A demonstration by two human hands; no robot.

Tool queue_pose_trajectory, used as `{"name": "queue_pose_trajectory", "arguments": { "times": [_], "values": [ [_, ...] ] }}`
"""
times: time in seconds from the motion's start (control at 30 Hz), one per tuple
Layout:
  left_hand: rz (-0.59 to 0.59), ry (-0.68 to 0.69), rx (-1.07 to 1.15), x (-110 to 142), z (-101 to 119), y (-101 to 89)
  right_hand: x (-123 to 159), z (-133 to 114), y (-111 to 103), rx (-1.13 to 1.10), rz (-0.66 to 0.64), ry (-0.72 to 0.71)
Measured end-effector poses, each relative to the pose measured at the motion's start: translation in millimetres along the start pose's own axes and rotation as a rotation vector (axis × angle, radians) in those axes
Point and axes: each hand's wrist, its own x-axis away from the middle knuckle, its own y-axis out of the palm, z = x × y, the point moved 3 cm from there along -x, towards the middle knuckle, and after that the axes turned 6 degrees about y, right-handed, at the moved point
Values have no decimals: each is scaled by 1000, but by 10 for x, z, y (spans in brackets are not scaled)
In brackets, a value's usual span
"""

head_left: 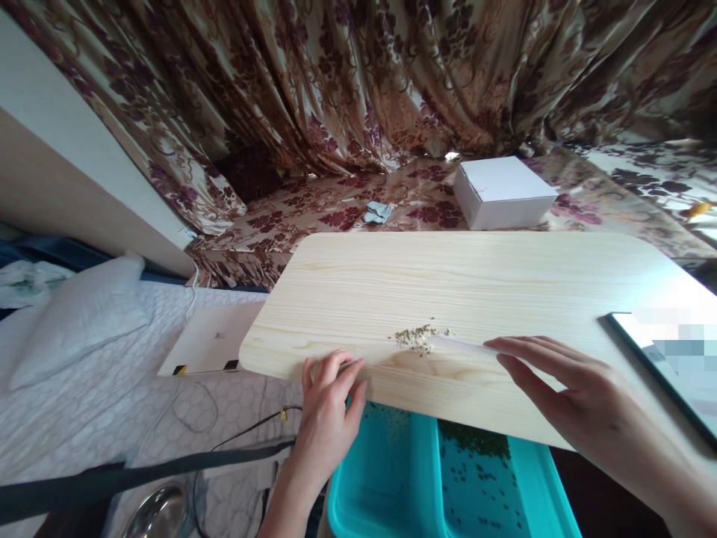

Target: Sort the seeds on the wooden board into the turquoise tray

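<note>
A small pile of mixed pale and green grains (pixel 415 338) lies on the light wooden tabletop (pixel 476 276). Pinched between the thumb and fingers of my right hand (pixel 565 377) is a thin whitish strip (pixel 462 344), whose far end reaches the pile's right side. My left hand (pixel 333 396) rests at the table's near edge, left of the pile, with its fingers loosely bent and apart and nothing in them. Below the edge sits a teal two-compartment container (pixel 438 478). Pale grains show in its left compartment, dark green ones in its right; the tabletop hides its far part.
A dark-framed screen device (pixel 666 381) lies at the table's right. Behind the table are a white box (pixel 507 193) and a folded pale packet (pixel 377 213) on a patterned cloth. On the left are a bed with a pillow (pixel 84 314), a cable and a metal bowl (pixel 160 512).
</note>
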Motion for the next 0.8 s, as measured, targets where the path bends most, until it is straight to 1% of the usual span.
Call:
{"name": "queue_pose_trajectory", "arguments": {
  "times": [0.1, 0.2, 0.37, 0.53, 0.63, 0.73, 0.8],
  "values": [
    [8, 1, -5, 0, 2, -4, -30, -19, 29, -27, -26, -29],
    [4, -3, -2, 2, 2, -2, -33, -57, -1, -37, -54, -70],
    [-19, -10, 6, 2, -1, 5, -29, -58, -40, -54, -54, -64],
    [-16, -10, 14, -2, -7, 7, -77, 21, 87, -85, -65, -77],
    [-18, -9, 19, -1, -9, 13, -86, 75, 137, -91, -94, -82],
    [-15, -8, 18, 6, -9, 18, -67, 76, 94, -82, -104, -127],
    [-10, -6, 17, 12, -10, 19, -53, 44, 20, -63, -76, -165]
  ]
}}
